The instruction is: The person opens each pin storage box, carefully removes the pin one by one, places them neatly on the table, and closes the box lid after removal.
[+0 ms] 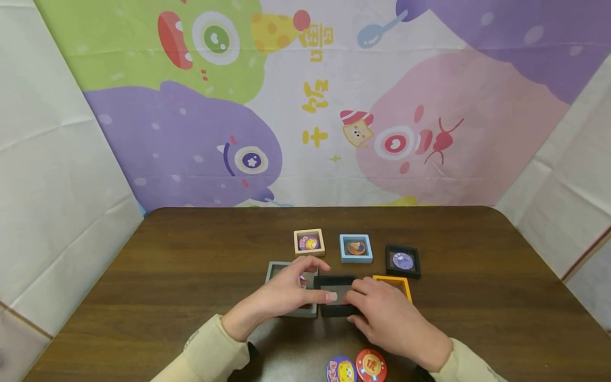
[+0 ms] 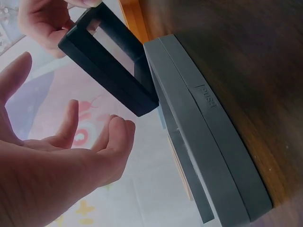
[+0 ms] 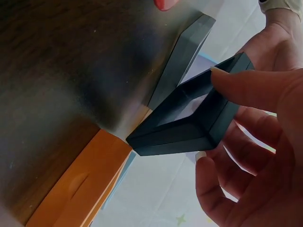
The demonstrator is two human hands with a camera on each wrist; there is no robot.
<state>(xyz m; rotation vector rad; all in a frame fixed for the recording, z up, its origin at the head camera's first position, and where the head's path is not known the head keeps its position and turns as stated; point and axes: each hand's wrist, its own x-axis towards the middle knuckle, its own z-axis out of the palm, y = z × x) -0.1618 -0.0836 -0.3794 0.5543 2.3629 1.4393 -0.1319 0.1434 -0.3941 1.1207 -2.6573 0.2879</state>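
Note:
My right hand (image 1: 391,318) grips a square black display frame (image 3: 175,142) by its right side, thumb on one face. The frame is held tilted, its near corner close to the grey frame in the left wrist view. My left hand (image 1: 281,289) hovers over the grey frame (image 2: 199,113), fingers spread and loosely bent. In the left wrist view, a gap shows between the left fingers and the black frame. The grey frame stands on the table and bears the word PUSH on its side. An orange-yellow frame (image 1: 407,289) is partly hidden behind my right hand.
Further back on the brown table (image 1: 191,254) sit a cream frame (image 1: 309,253), a light blue frame (image 1: 355,260) and another black frame (image 1: 417,265), each with a round badge inside. Near the front lie a purple badge (image 1: 341,369) and a red badge (image 1: 371,365).

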